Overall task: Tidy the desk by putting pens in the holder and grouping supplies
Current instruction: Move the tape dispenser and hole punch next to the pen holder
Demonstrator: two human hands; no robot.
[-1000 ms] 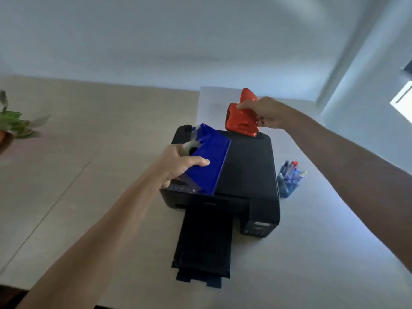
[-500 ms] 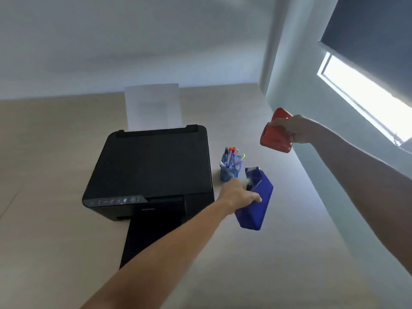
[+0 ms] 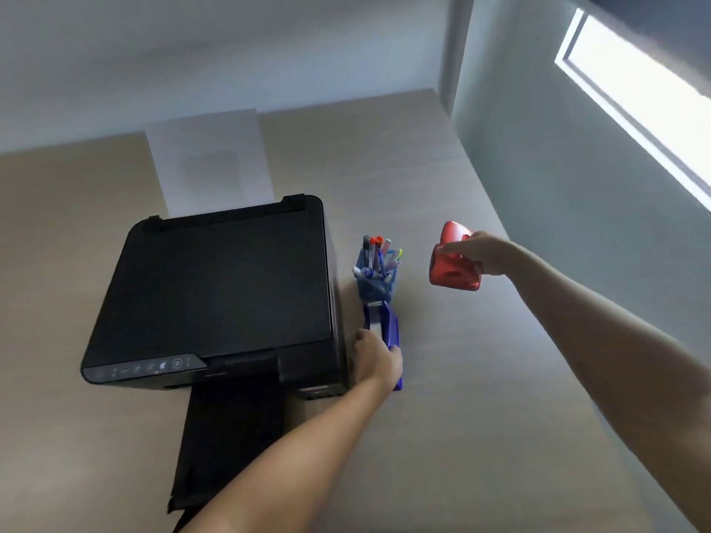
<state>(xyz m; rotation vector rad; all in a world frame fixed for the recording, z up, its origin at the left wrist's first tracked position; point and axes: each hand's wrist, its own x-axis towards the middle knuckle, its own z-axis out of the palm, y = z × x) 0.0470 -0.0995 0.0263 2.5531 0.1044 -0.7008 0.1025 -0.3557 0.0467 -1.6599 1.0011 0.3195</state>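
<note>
A blue mesh pen holder (image 3: 374, 287) with several pens stands on the desk just right of the printer. Directly in front of it the blue tape dispenser (image 3: 383, 325) rests on the desk, its far end touching the holder. My left hand (image 3: 375, 359) grips the dispenser's near end. My right hand (image 3: 481, 252) holds a red stapler-like tool (image 3: 454, 261) in the air, to the right of the pen holder and above the desk.
A black printer (image 3: 215, 286) fills the desk's middle left, its output tray (image 3: 227, 436) extended toward me and a white sheet (image 3: 209, 163) standing in its rear feed. A grey wall (image 3: 577, 209) bounds the desk on the right, with a bright window (image 3: 635, 101) above.
My left hand lowered the blue tape dispenser from the air onto the desk in front of the pen holder. My right hand carried the red tool lower, still right of the holder.
</note>
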